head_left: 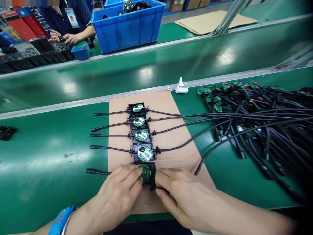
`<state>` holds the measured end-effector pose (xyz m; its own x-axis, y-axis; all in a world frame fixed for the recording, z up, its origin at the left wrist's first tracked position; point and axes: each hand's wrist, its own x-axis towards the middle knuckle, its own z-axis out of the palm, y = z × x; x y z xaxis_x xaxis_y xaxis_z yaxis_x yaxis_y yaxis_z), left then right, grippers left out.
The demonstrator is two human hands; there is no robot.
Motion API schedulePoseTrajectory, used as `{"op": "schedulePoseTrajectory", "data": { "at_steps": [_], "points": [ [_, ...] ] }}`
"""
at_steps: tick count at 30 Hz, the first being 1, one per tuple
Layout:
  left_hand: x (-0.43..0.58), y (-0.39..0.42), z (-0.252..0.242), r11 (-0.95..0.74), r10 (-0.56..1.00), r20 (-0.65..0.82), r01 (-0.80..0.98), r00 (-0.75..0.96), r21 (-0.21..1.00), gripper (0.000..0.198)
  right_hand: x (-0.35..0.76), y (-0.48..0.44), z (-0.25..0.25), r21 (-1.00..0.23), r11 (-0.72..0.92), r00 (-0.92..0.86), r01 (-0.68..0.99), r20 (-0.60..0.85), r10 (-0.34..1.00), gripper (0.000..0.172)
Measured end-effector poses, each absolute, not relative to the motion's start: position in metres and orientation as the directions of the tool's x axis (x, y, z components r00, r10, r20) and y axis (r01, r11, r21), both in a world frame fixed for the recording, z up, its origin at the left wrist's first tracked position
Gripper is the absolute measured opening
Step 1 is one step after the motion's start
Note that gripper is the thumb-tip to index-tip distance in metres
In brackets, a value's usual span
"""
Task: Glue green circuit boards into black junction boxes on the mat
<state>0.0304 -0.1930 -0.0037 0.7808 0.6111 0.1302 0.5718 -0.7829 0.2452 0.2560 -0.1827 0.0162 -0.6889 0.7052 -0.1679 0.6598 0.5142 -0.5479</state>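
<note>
6 o'clock: nearest circuit board [146, 172] partly hidden under fingers of left hand [122, 186]; left side of its black housing [153, 170] covered too. 5 o'clock: right hand [181, 192] masks a stretch of black cable [202, 160]. 3 o'clock: cable heap [254, 120] fades into dark blur at edge. 1 o'clock: white bottle [181, 86], label unreadable. 11 o'clock: co-worker [84, 16] cropped by top edge, badge [71, 18] print too small.
</note>
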Motion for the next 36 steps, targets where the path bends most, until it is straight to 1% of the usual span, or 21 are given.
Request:
{"op": "schedulePoseTrajectory", "data": {
  "at_steps": [3, 5, 6, 10, 13, 15, 17, 20, 23, 27, 30, 32, 34, 36],
  "points": [
    [0.030, -0.192, -0.003, -0.777, 0.611, 0.088, 0.575, 0.786, 0.256, 0.031, 0.257, -0.183, 0.004, -0.468, 0.649, -0.730, 0.600, 0.012, 0.683, 0.016],
    [0.031, -0.192, -0.004, -0.775, 0.613, 0.075, 0.581, 0.786, 0.250, 0.032, 0.260, -0.183, -0.006, -0.433, 0.674, -0.710, 0.599, 0.104, 0.697, 0.018],
    [0.031, -0.192, -0.004, -0.774, 0.614, 0.072, 0.582, 0.786, 0.249, 0.032, 0.262, -0.183, -0.010, -0.435, 0.664, -0.690, 0.608, 0.123, 0.713, 0.018],
    [0.032, -0.192, -0.007, -0.770, 0.621, 0.090, 0.584, 0.779, 0.257, 0.038, 0.269, -0.180, -0.017, -0.486, 0.604, -0.657, 0.631, 0.078, 0.750, 0.017],
    [0.034, -0.192, -0.010, -0.785, 0.603, 0.066, 0.577, 0.795, 0.224, 0.051, 0.269, -0.176, -0.015, -0.486, 0.608, -0.692, 0.627, 0.012, 0.722, 0.016],
    [0.037, -0.193, -0.011, -0.793, 0.589, 0.018, 0.574, 0.808, 0.204, 0.056, 0.266, -0.175, -0.013, -0.455, 0.611, -0.702, 0.648, -0.045, 0.711, 0.016],
    [0.040, -0.194, -0.012, -0.783, 0.598, -0.020, 0.589, 0.801, 0.201, 0.055, 0.262, -0.176, -0.014, -0.402, 0.614, -0.697, 0.679, -0.092, 0.711, 0.016],
    [0.045, -0.196, -0.011, -0.761, 0.623, -0.056, 0.621, 0.780, 0.189, 0.055, 0.259, -0.178, -0.016, -0.353, 0.615, -0.682, 0.705, -0.101, 0.724, 0.016],
    [0.046, -0.198, -0.008, -0.762, 0.626, -0.059, 0.626, 0.778, 0.167, 0.060, 0.264, -0.176, -0.014, -0.393, 0.613, -0.684, 0.686, -0.058, 0.727, 0.017],
    [0.044, -0.198, -0.008, -0.762, 0.639, -0.030, 0.638, 0.768, 0.114, 0.067, 0.272, -0.171, -0.012, -0.533, 0.596, -0.670, 0.600, 0.072, 0.739, 0.016],
    [0.047, -0.200, -0.013, -0.772, 0.631, -0.018, 0.629, 0.776, 0.090, 0.063, 0.271, -0.174, -0.018, -0.596, 0.586, -0.635, 0.549, 0.159, 0.756, 0.020],
    [0.049, -0.203, -0.015, -0.776, 0.628, -0.002, 0.626, 0.778, 0.082, 0.058, 0.269, -0.177, -0.022, -0.610, 0.583, -0.629, 0.537, 0.172, 0.758, 0.024],
    [0.050, -0.205, -0.013, -0.766, 0.639, 0.013, 0.635, 0.769, 0.100, 0.055, 0.270, -0.176, -0.021, -0.618, 0.584, -0.642, 0.526, 0.162, 0.750, 0.026],
    [0.046, -0.202, -0.008, -0.743, 0.658, 0.024, 0.643, 0.753, 0.187, 0.052, 0.274, -0.169, -0.016, -0.627, 0.596, -0.672, 0.502, 0.151, 0.725, 0.024]
  ]
}}
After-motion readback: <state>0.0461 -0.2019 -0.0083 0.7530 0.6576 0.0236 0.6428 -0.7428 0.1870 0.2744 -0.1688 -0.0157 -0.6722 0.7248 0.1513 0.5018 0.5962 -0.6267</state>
